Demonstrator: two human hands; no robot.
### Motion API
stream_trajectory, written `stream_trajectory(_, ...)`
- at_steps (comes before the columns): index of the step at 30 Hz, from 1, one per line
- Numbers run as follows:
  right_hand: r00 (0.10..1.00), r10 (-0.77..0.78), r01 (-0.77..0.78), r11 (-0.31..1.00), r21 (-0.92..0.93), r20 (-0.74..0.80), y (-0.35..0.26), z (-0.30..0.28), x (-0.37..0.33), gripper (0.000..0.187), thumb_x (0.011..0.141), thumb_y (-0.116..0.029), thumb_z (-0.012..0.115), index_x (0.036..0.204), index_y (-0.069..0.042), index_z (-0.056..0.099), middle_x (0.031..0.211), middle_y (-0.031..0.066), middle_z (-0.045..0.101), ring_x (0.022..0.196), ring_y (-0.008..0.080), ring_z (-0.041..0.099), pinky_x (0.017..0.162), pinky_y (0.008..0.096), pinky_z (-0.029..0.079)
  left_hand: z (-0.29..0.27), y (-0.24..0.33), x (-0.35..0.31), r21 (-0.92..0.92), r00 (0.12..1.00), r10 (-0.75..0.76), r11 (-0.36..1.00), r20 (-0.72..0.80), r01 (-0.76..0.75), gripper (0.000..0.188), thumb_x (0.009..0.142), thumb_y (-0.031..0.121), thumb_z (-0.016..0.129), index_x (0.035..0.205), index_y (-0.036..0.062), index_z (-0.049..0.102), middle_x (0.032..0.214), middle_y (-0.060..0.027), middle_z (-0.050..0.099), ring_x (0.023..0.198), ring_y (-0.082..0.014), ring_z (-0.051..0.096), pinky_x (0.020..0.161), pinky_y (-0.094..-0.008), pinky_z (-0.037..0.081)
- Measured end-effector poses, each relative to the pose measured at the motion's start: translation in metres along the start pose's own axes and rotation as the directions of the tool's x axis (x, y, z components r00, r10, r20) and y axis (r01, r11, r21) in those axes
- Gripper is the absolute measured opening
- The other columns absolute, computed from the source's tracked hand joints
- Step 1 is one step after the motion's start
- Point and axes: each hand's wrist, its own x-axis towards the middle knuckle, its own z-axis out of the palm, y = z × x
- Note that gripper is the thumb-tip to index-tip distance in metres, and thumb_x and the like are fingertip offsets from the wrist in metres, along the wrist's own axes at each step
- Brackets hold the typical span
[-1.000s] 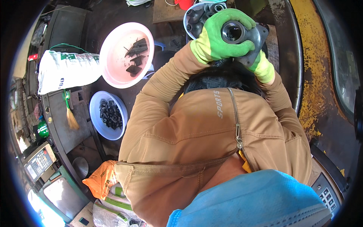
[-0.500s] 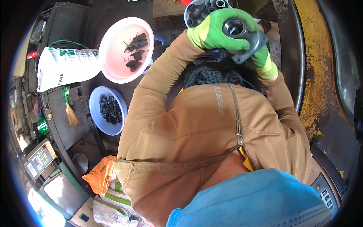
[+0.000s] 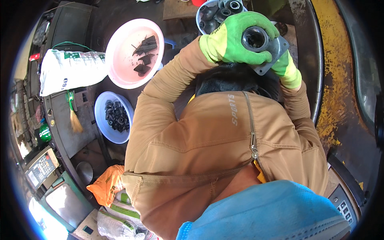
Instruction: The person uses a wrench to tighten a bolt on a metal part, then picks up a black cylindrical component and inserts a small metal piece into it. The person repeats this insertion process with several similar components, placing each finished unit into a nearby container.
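Note:
Both my hands wear green and yellow-green gloves. My left hand (image 3: 240, 38) wraps round the neck of a black rubber-like part (image 3: 274, 54), which has a round open end and a square flange with corner holes. The round opening faces up and looks dark inside. Behind the flange's right edge, my right hand (image 3: 287, 72) is closed against the same part; its fingers are mostly hidden. Just beyond my left hand, a pale blue basin (image 3: 199, 19) holds several similar black parts (image 3: 209, 25).
To the left, a pink basin (image 3: 114, 46) holds a few black pieces (image 3: 146, 46). Below it, a blue basin (image 3: 101, 124) holds many small black parts (image 3: 117, 116). A white sack (image 3: 68, 74) and a small brush (image 3: 75, 120) are further left. Yellow, worn machinery (image 3: 336, 72) stands at right.
My hands have shifted slightly right and down with the black part. The part has turned so its opening faces up more squarely, and the bright spot inside no longer shows.

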Motion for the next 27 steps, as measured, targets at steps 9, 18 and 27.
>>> stream_trajectory(9, 0.935, 0.139, -0.282, 0.851, 0.443, 0.327, 0.032, 0.018, -0.024, 0.057, 0.092, -0.023, 0.065, 0.143, -0.008, 0.044, 0.141, 0.0039, 0.051, 0.128, 0.0157, 0.050, 0.109, 0.0280, 0.042, -0.009, -0.012, 0.003, -0.198, 0.884, -0.056, 0.966, 0.465, 0.165, 0.045, 0.065, 0.013, 0.080, 0.107, 0.0030, 0.066, 0.123, -0.0146, 0.063, 0.112, -0.0283, 0.061, 0.102, -0.0424, 0.045)
stream_trajectory(18, 0.995, 0.083, -0.049, 0.894, 0.445, -0.056, 0.024, 0.041, 0.004, 0.060, 0.092, -0.023, 0.065, 0.141, -0.002, 0.037, 0.136, 0.0083, 0.049, 0.123, 0.0168, 0.049, 0.103, 0.0315, 0.044, -0.033, -0.012, 0.013, 0.045, 0.946, -0.189, 0.982, 0.262, 0.183, 0.054, 0.064, 0.015, 0.079, 0.115, 0.0036, 0.065, 0.124, -0.0118, 0.064, 0.126, -0.0308, 0.051, 0.106, -0.0426, 0.041)
stream_trajectory(27, 0.861, 0.160, -0.137, 0.987, 0.083, -0.483, 0.008, 0.070, -0.004, 0.042, 0.085, -0.007, 0.068, 0.125, -0.003, 0.056, 0.116, 0.0127, 0.064, 0.107, 0.0262, 0.063, 0.088, 0.0345, 0.052, 0.019, -0.030, -0.013, 0.335, 0.959, 0.093, 0.942, -0.269, 0.002, 0.051, 0.058, 0.023, 0.090, 0.101, 0.0061, 0.068, 0.116, -0.0113, 0.067, 0.117, -0.0328, 0.059, 0.102, -0.0442, 0.045)
